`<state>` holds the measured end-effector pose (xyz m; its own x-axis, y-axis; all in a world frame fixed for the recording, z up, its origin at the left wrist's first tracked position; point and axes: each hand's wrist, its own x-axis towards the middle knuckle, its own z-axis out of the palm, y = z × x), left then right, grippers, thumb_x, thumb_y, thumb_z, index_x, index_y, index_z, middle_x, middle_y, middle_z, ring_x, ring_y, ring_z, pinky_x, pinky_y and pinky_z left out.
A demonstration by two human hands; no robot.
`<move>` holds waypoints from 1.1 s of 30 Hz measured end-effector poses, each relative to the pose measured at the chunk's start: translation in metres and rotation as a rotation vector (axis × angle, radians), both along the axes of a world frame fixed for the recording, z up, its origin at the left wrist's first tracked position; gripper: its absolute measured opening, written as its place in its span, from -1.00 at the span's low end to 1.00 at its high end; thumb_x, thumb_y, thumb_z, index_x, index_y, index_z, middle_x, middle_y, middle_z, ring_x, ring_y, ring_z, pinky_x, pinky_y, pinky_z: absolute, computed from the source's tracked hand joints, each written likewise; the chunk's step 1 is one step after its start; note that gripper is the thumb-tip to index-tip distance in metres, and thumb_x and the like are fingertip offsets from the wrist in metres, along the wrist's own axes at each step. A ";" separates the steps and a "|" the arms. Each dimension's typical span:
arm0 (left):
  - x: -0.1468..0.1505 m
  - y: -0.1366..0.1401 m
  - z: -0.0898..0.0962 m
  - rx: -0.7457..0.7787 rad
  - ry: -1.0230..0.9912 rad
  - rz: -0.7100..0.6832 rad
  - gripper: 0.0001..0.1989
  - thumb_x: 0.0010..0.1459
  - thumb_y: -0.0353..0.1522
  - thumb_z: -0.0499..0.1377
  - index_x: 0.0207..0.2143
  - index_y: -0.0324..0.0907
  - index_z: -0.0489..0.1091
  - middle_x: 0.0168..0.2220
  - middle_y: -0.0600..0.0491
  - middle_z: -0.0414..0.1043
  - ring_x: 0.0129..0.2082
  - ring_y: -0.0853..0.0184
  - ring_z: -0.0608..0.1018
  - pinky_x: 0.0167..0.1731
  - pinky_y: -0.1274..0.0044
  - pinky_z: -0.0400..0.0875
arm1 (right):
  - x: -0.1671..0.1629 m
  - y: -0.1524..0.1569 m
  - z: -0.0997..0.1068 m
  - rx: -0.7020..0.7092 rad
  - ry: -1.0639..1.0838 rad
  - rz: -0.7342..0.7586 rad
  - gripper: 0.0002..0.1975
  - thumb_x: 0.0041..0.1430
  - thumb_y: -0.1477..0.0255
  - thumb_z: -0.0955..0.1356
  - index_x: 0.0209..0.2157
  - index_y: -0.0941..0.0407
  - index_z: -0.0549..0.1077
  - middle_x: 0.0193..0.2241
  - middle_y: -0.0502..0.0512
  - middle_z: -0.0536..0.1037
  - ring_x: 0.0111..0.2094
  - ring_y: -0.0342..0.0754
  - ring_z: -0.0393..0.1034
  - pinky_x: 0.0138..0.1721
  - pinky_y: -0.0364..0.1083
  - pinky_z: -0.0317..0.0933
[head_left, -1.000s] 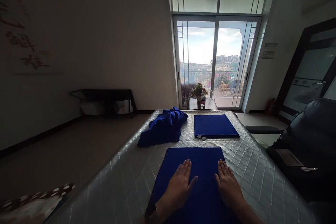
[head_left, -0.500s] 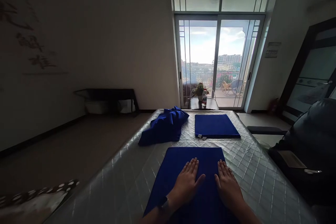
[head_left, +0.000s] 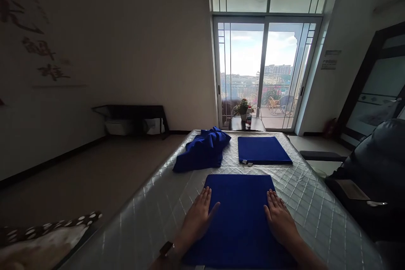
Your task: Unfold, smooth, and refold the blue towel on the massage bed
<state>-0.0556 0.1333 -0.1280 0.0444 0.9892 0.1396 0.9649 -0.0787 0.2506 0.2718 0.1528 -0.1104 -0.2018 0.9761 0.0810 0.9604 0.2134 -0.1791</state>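
Observation:
In front of me a folded blue cloth [head_left: 238, 219] lies flat in a neat rectangle on the table's silver quilted cover [head_left: 142, 219]. My left hand [head_left: 199, 215] rests along its left edge, fingers stretched out and thumb apart. Along the right edge lies my right hand [head_left: 281, 218], flat, its fingers extended and nothing held. Farther back on the right is a second folded blue cloth [head_left: 264, 150] with small white tags at its near edge. To the left of that, a crumpled blue cloth [head_left: 202, 152] sits in a loose heap.
A small dark table [head_left: 236, 125] with a potted plant [head_left: 243, 109] and a bottle [head_left: 248, 117] stands before the sliding glass doors. On the right is a black chair [head_left: 376, 168]. A low black shelf [head_left: 133, 114] stands by the left wall.
My left hand has slid left, from the folded cloth's middle to its left edge. My right hand stays along the right edge. The view has shifted slightly.

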 end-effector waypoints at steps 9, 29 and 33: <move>0.006 -0.002 0.020 -0.068 0.049 0.013 -0.12 0.39 0.11 -0.27 0.43 -0.42 -0.01 0.47 -0.24 -0.13 0.47 0.05 0.00 0.42 0.16 0.01 | 0.010 -0.043 -0.006 -0.056 0.029 0.014 -0.33 0.43 0.18 0.03 0.41 0.25 0.06 0.45 0.14 -0.03 0.47 0.05 -0.19 0.45 0.11 -0.14; 0.094 -0.031 0.011 -0.002 -0.011 -0.407 -0.29 0.42 0.04 -0.16 0.46 -0.12 -0.12 0.48 -0.03 -0.10 0.46 0.13 0.08 0.40 0.24 0.10 | 0.014 -0.048 -0.024 -0.050 0.025 0.014 -0.33 0.43 0.20 0.04 0.42 0.26 0.01 0.45 0.14 -0.06 0.47 0.05 -0.20 0.45 0.11 -0.14; 0.032 -0.047 -0.005 -0.014 0.016 -0.178 -0.27 0.39 0.08 -0.11 0.45 -0.03 -0.15 0.47 0.05 -0.10 0.44 0.09 0.12 0.38 0.22 0.14 | 0.014 -0.048 -0.021 -0.068 0.062 0.005 -0.33 0.41 0.21 0.05 0.43 0.24 0.01 0.45 0.10 -0.08 0.47 0.05 -0.22 0.45 0.12 -0.16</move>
<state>-0.0238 0.0866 -0.1331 0.2214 0.9673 0.1240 0.9397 -0.2456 0.2379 0.2855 0.1045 -0.1317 -0.2038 0.9786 0.0268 0.9459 0.2039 -0.2523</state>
